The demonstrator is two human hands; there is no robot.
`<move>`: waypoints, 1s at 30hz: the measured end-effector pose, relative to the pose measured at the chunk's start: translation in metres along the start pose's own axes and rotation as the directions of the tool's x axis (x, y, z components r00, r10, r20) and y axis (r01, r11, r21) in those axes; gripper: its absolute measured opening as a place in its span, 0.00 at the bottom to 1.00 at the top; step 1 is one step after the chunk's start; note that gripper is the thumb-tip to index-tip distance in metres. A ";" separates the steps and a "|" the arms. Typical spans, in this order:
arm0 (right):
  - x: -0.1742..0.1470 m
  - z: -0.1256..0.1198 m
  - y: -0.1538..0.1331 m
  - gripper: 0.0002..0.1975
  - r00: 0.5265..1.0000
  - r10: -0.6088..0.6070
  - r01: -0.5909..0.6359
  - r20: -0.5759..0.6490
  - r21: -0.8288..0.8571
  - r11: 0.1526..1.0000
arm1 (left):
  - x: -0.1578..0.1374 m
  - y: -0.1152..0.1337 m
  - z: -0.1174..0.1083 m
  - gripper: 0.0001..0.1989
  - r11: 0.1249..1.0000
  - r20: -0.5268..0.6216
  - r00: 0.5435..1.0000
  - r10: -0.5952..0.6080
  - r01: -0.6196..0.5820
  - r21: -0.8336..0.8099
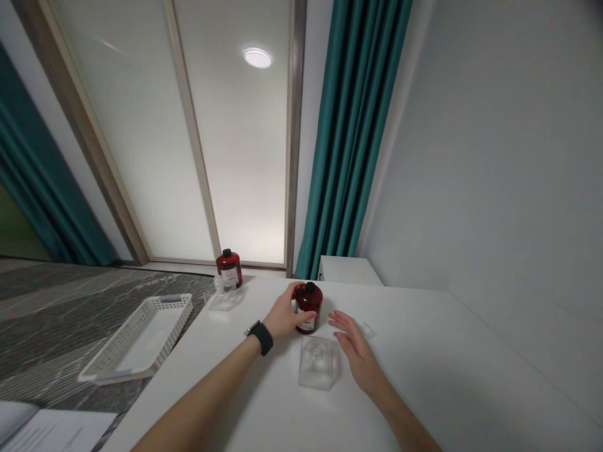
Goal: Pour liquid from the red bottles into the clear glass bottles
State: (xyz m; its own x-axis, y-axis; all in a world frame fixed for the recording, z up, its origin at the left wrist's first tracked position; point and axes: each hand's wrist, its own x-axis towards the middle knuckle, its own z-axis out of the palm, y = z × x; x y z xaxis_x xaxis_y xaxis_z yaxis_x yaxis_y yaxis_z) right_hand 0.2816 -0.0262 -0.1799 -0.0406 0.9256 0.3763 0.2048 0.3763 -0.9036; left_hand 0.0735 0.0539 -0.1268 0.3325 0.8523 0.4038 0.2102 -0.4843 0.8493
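My left hand (285, 314), with a dark watch at its wrist, is wrapped round a dark red bottle (311, 302) with a black cap and a white label. The bottle stands upright on the white table (264, 402). Just to its right, my right hand (352, 346) is open, its fingers stretched toward the bottle without touching it. Between my hands, in front of the bottle, lies a clear plastic box-like piece (318, 364). A small clear piece (368, 329), too faint to name, lies beyond my right hand.
At the table's far left corner stand another red bottle (229, 269) and a clear plastic piece (225, 299). Left of the table is a white perforated basket (136, 339); an open book (61, 430) lies at lower left. A white cabinet (351, 271) stands behind the table.
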 end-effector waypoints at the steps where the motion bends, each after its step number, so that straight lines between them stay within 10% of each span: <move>1: -0.001 0.000 0.000 0.19 1.000 0.010 -0.010 -0.006 -0.021 1.000 | -0.003 0.000 -0.004 0.32 1.000 -0.014 1.000 -0.012 0.012 0.017; 21: 0.010 -0.008 -0.018 0.16 0.999 -0.030 0.012 -0.044 -0.375 0.927 | -0.055 0.005 -0.038 0.33 0.996 -0.028 0.999 -0.033 0.035 0.079; 30: 0.064 0.014 -0.097 0.13 0.941 -0.217 0.326 0.260 -0.516 0.792 | -0.058 0.002 -0.026 0.30 0.996 -0.094 0.995 0.033 -0.025 0.089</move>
State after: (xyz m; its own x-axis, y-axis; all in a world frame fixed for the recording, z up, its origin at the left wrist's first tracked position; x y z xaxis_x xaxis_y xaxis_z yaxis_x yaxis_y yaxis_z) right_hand 0.2456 -0.0028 -0.0705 -0.3366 0.7995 0.4974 0.6538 0.5786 -0.4876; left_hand 0.0308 0.0082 -0.1397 0.2515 0.8506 0.4617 0.2825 -0.5208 0.8056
